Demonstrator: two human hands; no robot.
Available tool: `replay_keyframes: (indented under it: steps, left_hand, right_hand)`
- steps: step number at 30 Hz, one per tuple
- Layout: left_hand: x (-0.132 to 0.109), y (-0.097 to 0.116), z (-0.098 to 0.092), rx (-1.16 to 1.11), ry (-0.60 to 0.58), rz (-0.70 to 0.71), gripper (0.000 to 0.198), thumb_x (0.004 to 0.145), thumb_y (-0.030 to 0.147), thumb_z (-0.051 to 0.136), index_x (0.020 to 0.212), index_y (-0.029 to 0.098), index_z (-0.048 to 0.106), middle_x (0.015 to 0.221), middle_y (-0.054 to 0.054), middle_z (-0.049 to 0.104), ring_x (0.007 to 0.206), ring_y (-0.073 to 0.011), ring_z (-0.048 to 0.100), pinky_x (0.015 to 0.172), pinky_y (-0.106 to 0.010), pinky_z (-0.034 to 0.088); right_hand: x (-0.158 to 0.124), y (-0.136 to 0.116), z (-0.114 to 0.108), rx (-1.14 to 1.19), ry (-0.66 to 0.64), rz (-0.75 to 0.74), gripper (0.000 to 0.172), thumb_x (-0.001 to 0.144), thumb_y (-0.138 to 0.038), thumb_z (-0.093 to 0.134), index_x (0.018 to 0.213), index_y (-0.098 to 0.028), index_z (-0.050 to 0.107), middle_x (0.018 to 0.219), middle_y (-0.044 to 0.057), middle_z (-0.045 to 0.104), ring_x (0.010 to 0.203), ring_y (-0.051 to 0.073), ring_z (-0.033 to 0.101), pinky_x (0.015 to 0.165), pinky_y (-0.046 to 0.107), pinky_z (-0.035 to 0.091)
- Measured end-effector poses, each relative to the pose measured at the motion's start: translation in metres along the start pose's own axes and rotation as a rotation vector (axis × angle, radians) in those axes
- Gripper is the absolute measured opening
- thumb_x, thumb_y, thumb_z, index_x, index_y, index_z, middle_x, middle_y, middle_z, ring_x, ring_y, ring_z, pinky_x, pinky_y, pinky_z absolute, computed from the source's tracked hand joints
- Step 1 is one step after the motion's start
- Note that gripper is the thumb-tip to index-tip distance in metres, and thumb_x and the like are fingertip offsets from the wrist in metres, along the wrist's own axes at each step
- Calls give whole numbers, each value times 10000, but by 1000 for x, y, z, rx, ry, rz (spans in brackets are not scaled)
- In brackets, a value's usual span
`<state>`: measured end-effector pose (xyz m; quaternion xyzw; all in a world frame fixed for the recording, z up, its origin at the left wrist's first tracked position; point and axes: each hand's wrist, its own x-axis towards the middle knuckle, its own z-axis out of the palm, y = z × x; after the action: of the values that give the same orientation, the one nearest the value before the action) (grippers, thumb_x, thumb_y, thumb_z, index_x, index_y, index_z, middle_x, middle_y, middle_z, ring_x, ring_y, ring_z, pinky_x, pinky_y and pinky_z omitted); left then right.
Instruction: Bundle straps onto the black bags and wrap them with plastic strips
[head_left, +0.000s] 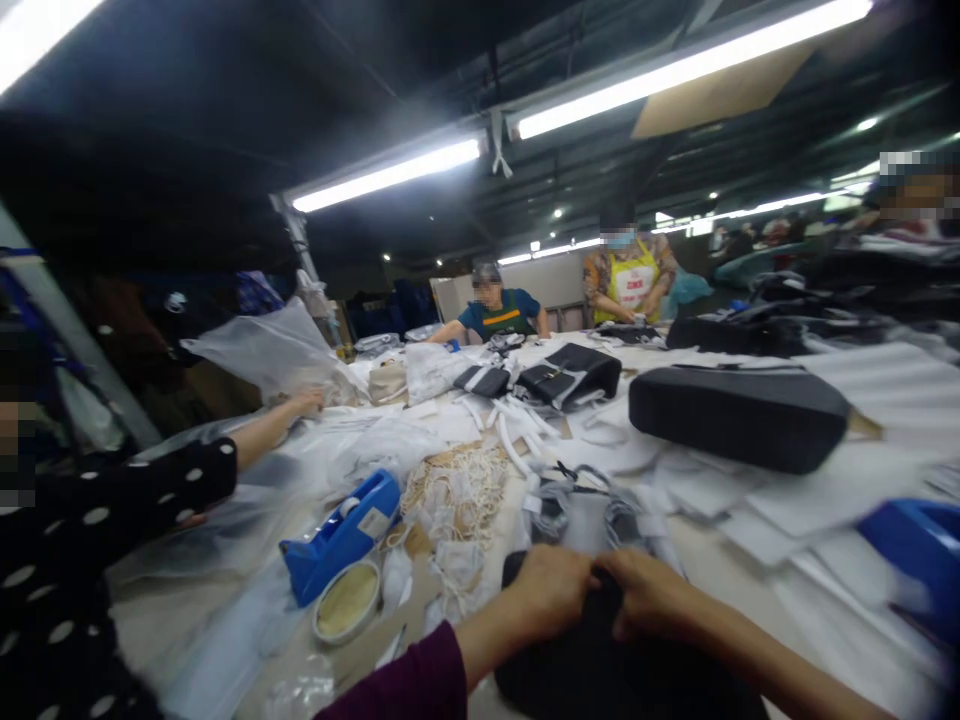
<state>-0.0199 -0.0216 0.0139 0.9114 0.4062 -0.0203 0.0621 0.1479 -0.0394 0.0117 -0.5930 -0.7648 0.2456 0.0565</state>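
Observation:
A black bag (615, 670) lies on the table right in front of me, its lower part cut off by the frame edge. My left hand (553, 590) is closed on its upper edge, fingers pinched together. Close beside it, my right hand (646, 594) grips the same edge, with the thumb turned down over the black material. The fingertips of both hands nearly meet, and what exactly they pinch there is hidden. Just beyond the hands are grey coiled straps (551, 508) with clear plastic around them.
Left of my arms sit a blue tape dispenser (341, 535), a round tub (346, 602) and tangled cream strings (457, 490). A co-worker's dotted sleeve (150, 490) reaches over plastic bags. Another black bag (739, 415) and white sheets (795, 500) lie right, with a blue dispenser (919, 560).

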Motion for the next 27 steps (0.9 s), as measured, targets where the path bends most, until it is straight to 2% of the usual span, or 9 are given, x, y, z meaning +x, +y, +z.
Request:
replay_keyframes:
  steps: [2, 5, 11, 15, 17, 19, 21, 23, 27]
  left_hand:
    - [1, 0, -3, 36, -1, 8, 339, 940, 364, 349, 1041, 157, 598, 957, -96, 697, 914, -271, 655, 789, -367, 501]
    - [7, -3, -4, 58, -10, 42, 288, 939, 255, 320, 1005, 156, 582, 966, -83, 683, 898, -244, 644, 792, -347, 487]
    - [11, -7, 7, 49, -10, 69, 289, 948, 224, 282, 957, 153, 562, 907, -89, 662, 872, -252, 621, 804, -389, 462]
    - [8, -7, 9, 23, 43, 77, 273, 947, 220, 298, 932, 153, 562, 890, -84, 637, 868, -242, 594, 844, -406, 454]
    - [6, -7, 4, -83, 108, 121, 220, 914, 171, 362, 1022, 155, 554, 981, -83, 611, 954, -223, 564, 905, -375, 443]
    - [10, -8, -5, -218, 220, 170, 336, 859, 70, 383, 1153, 164, 515, 1103, -80, 562, 1066, -188, 509, 968, -315, 418]
    - [22, -8, -16, -274, 357, 169, 428, 822, 8, 371, 1194, 167, 510, 1156, -77, 528, 1125, -170, 460, 1005, -289, 392]
    - [44, -9, -27, -229, 435, 90, 377, 829, 16, 376, 1122, 155, 569, 1126, -78, 547, 1124, -182, 453, 1012, -304, 384]
    - [101, -12, -35, -146, 314, -118, 222, 842, 112, 479, 988, 140, 645, 1050, -95, 624, 1068, -202, 535, 957, -303, 422]
  right_hand:
    - [-14, -9, -1, -52, 55, -60, 535, 566, -103, 696, 1095, -117, 617, 1086, 133, 638, 1039, 324, 572, 880, 385, 438]
    - [-29, -23, 6, -181, 239, -156, 478, 668, -30, 574, 1146, -45, 572, 1127, 186, 588, 1073, 307, 523, 939, 402, 406]
    - [-25, -19, 42, -306, 563, -186, 345, 736, 6, 499, 1054, -75, 607, 1006, 143, 595, 945, 250, 510, 886, 376, 417]
    - [-16, -9, 53, -276, 632, -193, 313, 749, 16, 488, 1004, -107, 623, 950, 109, 595, 884, 230, 498, 830, 354, 426]
    - [-15, -8, 53, -256, 649, -187, 314, 751, 17, 487, 1003, -107, 628, 942, 103, 595, 872, 228, 493, 818, 349, 429]
    - [-16, -8, 53, -251, 671, -193, 304, 755, 15, 488, 993, -103, 636, 934, 104, 596, 867, 230, 490, 813, 351, 432]
    - [-17, -9, 53, -253, 691, -200, 294, 759, 11, 490, 985, -99, 643, 927, 108, 595, 861, 232, 489, 807, 354, 435]
    - [-17, -10, 54, -253, 701, -203, 304, 761, 13, 491, 1003, -91, 643, 929, 111, 595, 860, 232, 489, 803, 355, 440]
    - [-16, -9, 55, -256, 710, -208, 337, 763, 10, 495, 1061, -71, 631, 939, 119, 597, 872, 235, 493, 798, 357, 450]
